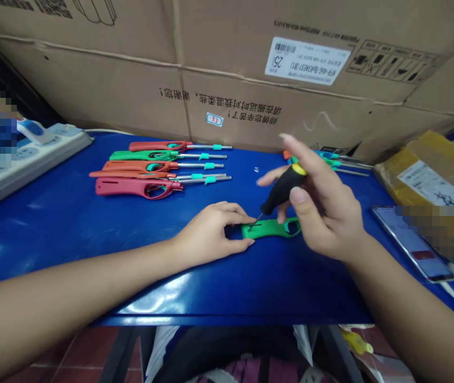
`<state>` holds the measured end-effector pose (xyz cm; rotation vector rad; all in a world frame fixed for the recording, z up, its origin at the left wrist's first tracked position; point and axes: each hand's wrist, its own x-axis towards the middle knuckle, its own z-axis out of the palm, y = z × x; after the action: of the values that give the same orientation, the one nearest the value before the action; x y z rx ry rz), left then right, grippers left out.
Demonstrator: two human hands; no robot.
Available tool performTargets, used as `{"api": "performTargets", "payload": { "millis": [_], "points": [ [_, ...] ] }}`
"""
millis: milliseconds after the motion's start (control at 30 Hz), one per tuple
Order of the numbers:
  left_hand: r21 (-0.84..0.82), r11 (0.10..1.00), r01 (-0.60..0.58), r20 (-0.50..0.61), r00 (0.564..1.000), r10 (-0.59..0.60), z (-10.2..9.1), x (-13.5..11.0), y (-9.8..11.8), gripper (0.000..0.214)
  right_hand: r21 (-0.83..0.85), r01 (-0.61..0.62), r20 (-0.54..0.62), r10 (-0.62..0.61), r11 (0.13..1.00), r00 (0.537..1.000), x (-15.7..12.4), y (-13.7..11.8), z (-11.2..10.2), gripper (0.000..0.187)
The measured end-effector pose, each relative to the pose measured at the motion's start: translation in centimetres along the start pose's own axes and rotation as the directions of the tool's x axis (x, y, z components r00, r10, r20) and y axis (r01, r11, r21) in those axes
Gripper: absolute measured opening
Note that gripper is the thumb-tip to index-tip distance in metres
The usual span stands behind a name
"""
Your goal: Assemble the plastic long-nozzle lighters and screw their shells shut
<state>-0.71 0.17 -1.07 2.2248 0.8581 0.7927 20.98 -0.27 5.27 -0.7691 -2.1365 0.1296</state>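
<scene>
A green lighter handle [271, 229] lies flat on the blue table [91, 223] near its front middle. My left hand [215, 231] pinches the handle's left end between thumb and fingers. My right hand [322, 207] grips a black screwdriver [283, 189] with a yellow cap, its thin tip touching the top of the green handle near my left fingers. The handle's right end is hidden under my right hand.
Several long-nosed lighters [159, 167], red, green and orange, lie in a row at the back left. More lighters [338, 159] lie behind my right hand. A power strip [23, 159] sits at left, a phone [414, 242] and padded envelope [434, 181] at right, cardboard boxes [227, 64] behind.
</scene>
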Motion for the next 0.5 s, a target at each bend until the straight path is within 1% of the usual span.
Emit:
{"api": "performTargets", "payload": {
  "millis": [33, 100, 133, 167, 200, 267, 300, 333, 367, 433, 500],
  "points": [
    [0.002, 1.000, -0.003, -0.003, 1.000, 0.003, 0.0, 0.0, 0.0, 0.030, -0.015, 0.025, -0.034, -0.025, 1.000, 0.999, 0.1, 0.0, 0.0, 0.047],
    [0.002, 1.000, -0.010, -0.010, 1.000, 0.010, 0.0, -0.1, 0.0, 0.031, -0.116, 0.087, -0.121, -0.101, 0.989, 0.988, 0.2, 0.0, 0.0, 0.039],
    [0.000, 1.000, -0.012, -0.011, 1.000, 0.012, 0.0, -0.1, 0.0, 0.031, -0.161, 0.109, -0.147, -0.133, 0.981, 0.980, 0.2, -0.1, -0.1, 0.037],
    [-0.003, 1.000, -0.011, -0.010, 1.000, 0.011, -0.1, -0.1, 0.0, 0.031, -0.180, 0.118, -0.150, -0.146, 0.976, 0.978, 0.2, -0.2, -0.1, 0.036],
    [-0.006, 1.000, -0.008, -0.006, 1.000, 0.008, -0.1, -0.2, 0.0, 0.031, -0.163, 0.116, -0.128, -0.138, 0.980, 0.982, 0.3, -0.3, -0.2, 0.036],
    [-0.008, 1.000, 0.001, 0.000, 1.000, -0.001, -0.1, -0.2, 0.0, 0.032, -0.054, 0.081, -0.062, -0.084, 0.995, 0.994, 0.3, -0.6, -0.3, 0.039],
    [-0.008, 1.000, 0.002, 0.001, 1.000, -0.002, -0.1, -0.2, 0.0, 0.031, -0.003, 0.061, -0.048, -0.061, 0.998, 0.997, 0.4, -0.7, -0.3, 0.039],
    [-0.006, 1.000, 0.000, -0.001, 1.000, 0.000, 0.0, -0.2, 0.0, 0.031, 0.022, 0.054, -0.061, -0.053, 0.998, 0.997, 0.4, -0.9, -0.2, 0.036],
    [-0.002, 1.000, -0.005, -0.007, 1.000, 0.005, 0.0, -0.1, -0.1, 0.031, 0.012, 0.070, -0.101, -0.068, 0.998, 0.993, 0.4, -1.0, -0.1, 0.031],
    [0.011, 1.000, -0.010, -0.020, 1.000, 0.010, 0.1, -0.1, -0.1, 0.032, -0.097, 0.129, -0.208, -0.147, 0.987, 0.967, 0.3, -1.0, 0.1, 0.022],
    [0.014, 1.000, -0.006, -0.023, 1.000, 0.006, 0.1, 0.0, 0.0, 0.031, -0.212, 0.175, -0.264, -0.229, 0.961, 0.937, 0.2, -1.0, 0.4, 0.019]
  ]
}}
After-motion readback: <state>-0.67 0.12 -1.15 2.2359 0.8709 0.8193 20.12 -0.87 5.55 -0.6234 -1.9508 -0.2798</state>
